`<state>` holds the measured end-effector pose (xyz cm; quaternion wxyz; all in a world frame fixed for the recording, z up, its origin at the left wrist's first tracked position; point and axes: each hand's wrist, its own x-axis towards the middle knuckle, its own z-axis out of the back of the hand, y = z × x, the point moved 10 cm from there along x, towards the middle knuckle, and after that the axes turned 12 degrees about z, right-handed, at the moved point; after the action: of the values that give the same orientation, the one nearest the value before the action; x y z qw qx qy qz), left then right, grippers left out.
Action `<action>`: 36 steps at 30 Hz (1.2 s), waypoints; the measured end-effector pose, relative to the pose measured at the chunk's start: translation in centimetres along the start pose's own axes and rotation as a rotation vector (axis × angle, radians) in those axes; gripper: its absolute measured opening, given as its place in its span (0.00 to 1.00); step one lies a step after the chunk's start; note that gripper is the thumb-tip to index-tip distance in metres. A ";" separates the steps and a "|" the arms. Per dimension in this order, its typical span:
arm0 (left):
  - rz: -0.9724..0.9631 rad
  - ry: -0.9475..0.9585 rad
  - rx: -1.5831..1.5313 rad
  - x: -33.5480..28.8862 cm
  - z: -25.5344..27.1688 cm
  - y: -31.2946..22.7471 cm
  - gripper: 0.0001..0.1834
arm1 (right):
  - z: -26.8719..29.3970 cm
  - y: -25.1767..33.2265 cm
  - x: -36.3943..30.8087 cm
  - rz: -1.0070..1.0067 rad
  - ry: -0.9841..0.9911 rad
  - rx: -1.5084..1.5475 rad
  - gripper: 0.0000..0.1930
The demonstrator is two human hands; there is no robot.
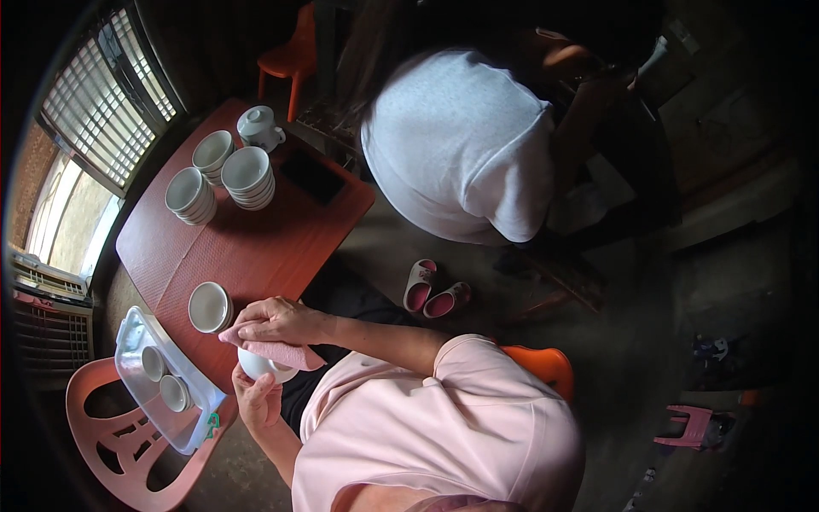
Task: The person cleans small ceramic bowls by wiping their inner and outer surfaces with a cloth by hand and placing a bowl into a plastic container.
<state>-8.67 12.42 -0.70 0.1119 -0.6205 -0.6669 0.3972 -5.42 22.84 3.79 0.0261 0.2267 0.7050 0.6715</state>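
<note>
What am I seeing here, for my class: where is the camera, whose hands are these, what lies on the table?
There is no machine: one wide camera sits on a person's head and looks down at their own hands. The left hand cups a white bowl from below; the right hand presses a pink cloth onto it. On the red-brown table stand stacked white bowls, a lidded white pot and one single bowl. A clear tray with two small cups lies on a pink chair. The person in white is somebody else.

Head cam, fisheye, looking down, close over red table [256, 247]
</note>
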 end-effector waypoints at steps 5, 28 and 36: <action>-0.182 -0.090 0.023 -2.1 1.7 1.1 0.25 | -1.6 -5.1 -3.5 0.007 -0.484 1.044 0.15; -0.468 -0.143 0.435 -7.5 -2.7 1.2 0.13 | -6.9 10.1 -8.0 0.733 0.001 -0.670 0.09; -0.235 -0.057 0.366 -7.2 -4.3 1.6 0.13 | -2.6 1.2 -5.7 0.111 -0.074 0.310 0.13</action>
<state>-3.22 7.41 3.53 0.2492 -0.4965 -0.6544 0.5130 -0.87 18.39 3.67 -0.0206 0.2911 0.7849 0.5465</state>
